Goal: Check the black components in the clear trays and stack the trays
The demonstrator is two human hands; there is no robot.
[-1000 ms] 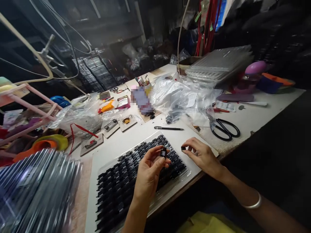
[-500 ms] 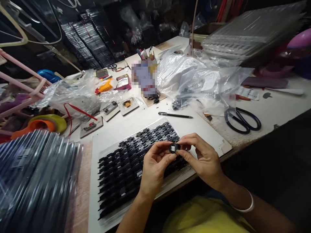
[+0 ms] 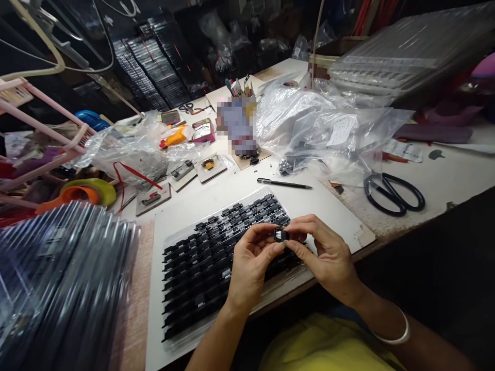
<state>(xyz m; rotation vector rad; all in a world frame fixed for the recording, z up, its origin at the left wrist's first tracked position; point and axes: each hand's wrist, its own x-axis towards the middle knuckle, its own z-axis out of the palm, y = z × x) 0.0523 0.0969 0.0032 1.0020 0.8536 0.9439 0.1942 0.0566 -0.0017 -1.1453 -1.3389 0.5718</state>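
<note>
Cluttered white worktop (image 3: 336, 206); hands (image 3: 249, 263) curled, together pinching small black part (image 3: 278, 235) above plastic tray (image 3: 169, 241).

Black component (image 3: 281, 235): small, blocky, dark. Left portion bears a row of pale, parallel pin-like strips; right portion plain. Whether one body or two mated pieces: cannot tell. Pose: raised, pinched between fingertips of left hand (image 3: 249, 260) and right hand (image 3: 328, 255), pale strips facing the viewer. Location: over the right part of a clear tray (image 3: 180, 342) lying flat, filled with staggered rows of black parts (image 3: 193, 273), many showing similar strips.
</note>
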